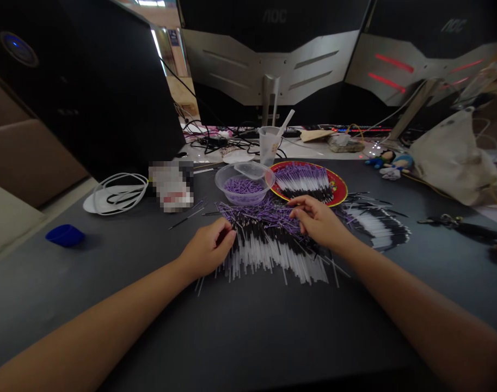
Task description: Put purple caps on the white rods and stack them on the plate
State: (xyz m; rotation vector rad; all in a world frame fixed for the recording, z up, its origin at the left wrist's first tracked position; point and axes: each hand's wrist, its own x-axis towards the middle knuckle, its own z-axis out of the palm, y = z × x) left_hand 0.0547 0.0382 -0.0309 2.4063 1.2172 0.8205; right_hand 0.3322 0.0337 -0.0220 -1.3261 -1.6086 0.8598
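Note:
A wide pile of thin white-and-black sticks (264, 247), which look like pen refills, lies across the mat with loose thin purple pieces (260, 212) along its far side. My left hand (209, 245) is closed at the pile's left edge, thumb against curled fingers; whatever it may grip is hidden. Over the purple pieces on the right, my right hand (316, 220) is bent with thumb and fingers drawn together, and anything between them is too small to make out. Behind the pile, a clear plastic bowl (221, 188) contains more purple pieces. A red plate (340, 190) bears purple-tipped white-and-black sticks.
Another bundle of sticks (379, 226) lies right of my right hand. A plastic cup (268, 146) with a straw stands behind the bowl. Keys (448, 220), small dolls (391, 162), a blue object (65, 235) and a coiled white cable (121, 190) lie around. Monitors (272, 60) stand behind.

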